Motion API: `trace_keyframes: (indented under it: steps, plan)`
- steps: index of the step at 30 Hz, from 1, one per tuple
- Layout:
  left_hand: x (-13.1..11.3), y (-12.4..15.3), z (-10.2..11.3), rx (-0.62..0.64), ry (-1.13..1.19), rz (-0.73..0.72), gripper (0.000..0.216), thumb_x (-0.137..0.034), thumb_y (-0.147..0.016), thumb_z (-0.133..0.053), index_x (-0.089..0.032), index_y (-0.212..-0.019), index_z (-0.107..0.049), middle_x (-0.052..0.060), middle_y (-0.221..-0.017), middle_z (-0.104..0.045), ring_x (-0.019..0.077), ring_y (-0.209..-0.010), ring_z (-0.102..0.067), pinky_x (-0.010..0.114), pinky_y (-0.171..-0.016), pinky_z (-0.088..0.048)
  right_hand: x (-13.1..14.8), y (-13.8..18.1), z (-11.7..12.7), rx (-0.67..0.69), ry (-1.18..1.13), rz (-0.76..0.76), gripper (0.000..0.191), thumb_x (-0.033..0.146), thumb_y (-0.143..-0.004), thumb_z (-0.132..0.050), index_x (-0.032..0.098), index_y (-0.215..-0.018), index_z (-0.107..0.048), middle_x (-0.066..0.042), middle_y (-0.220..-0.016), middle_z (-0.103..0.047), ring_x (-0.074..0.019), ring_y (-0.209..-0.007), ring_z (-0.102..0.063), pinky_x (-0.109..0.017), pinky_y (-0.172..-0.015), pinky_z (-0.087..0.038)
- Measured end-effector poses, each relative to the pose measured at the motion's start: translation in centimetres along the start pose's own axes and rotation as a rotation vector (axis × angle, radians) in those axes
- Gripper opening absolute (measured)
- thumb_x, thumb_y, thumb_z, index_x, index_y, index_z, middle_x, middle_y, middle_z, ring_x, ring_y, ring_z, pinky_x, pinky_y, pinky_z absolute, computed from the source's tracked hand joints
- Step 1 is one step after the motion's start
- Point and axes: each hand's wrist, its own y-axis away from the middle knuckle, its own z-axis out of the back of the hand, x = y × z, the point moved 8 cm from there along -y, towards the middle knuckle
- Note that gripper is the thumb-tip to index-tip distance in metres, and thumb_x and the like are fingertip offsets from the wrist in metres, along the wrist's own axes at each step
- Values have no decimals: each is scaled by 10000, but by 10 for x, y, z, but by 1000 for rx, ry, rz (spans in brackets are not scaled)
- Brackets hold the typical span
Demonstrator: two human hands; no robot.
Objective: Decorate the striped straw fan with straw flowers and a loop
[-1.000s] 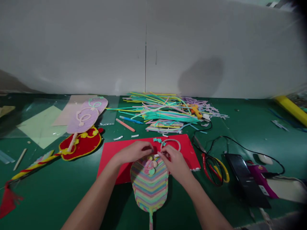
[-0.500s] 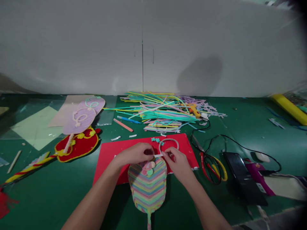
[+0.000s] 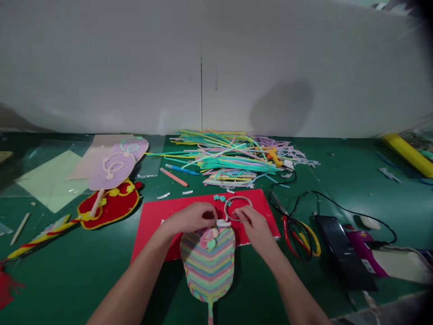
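Observation:
A striped pastel fan-shaped piece (image 3: 208, 266) with a narrow handle lies in front of me, its top over a red sheet (image 3: 152, 225). Small pink and green decorations (image 3: 210, 239) sit near its upper part. My left hand (image 3: 199, 217) is closed at the top edge, fingertips pinching the left end of a short white strip (image 3: 223, 223). Just right of that, my right hand (image 3: 249, 221) has its fingers pinched together, overlapping the lower rim of a thin pale ring, apparently a tape roll (image 3: 238, 197). Whatever its fingertips hold is hidden.
Behind the red sheet lies a pile of colored pipe cleaners (image 3: 233, 158) with an orange glue gun (image 3: 274, 157). Pliers (image 3: 301, 239), cables and a black phone (image 3: 343, 250) are at right. A purple fan (image 3: 115, 167) and a red fan (image 3: 118, 203) lie at left.
My right hand has moved slightly right, away from the white strip, whose right end it was pinching. My left hand has stayed at the fan's top edge.

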Motion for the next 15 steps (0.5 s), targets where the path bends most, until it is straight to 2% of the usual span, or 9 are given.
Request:
trace_keyframes:
  steps: [3, 7, 10, 15]
  plan:
    - [2, 2, -2, 9, 25, 21, 225, -351, -790, -475, -173, -846, -602, 30, -811, -620, 141, -653, -575, 200, -554, -438, 1, -4, -5, 67, 67, 37, 162, 271, -862, -450, 216, -900, -597, -54, -923, -611, -198, -876, -553, -319, -765, -429]
    - [7, 4, -4, 17, 53, 62, 227, -345, -790, -463, -173, -872, -587, 19, -769, -601, 126, -579, -559, 186, -484, -419, 6, -6, -17, 155, 157, 47, 134, 272, -824, -513, 210, -913, -591, -51, -943, -586, -210, -895, -539, -332, -752, -442]
    - [11, 4, -5, 24, 91, 90, 209, -315, -777, -467, -165, -869, -580, 10, -735, -588, 114, -535, -544, 183, -462, -409, 11, -6, -20, 135, 282, 85, 122, 191, -784, -546, 195, -899, -584, -56, -929, -574, -217, -891, -524, -335, -743, -439]
    - [12, 3, -4, -7, 103, 92, 189, -305, -759, -486, -165, -843, -580, 4, -718, -584, 111, -535, -529, 178, -458, -391, 19, -6, -23, 84, 446, 197, 115, 106, -783, -503, 175, -844, -571, -61, -883, -573, -210, -838, -504, -326, -727, -417]
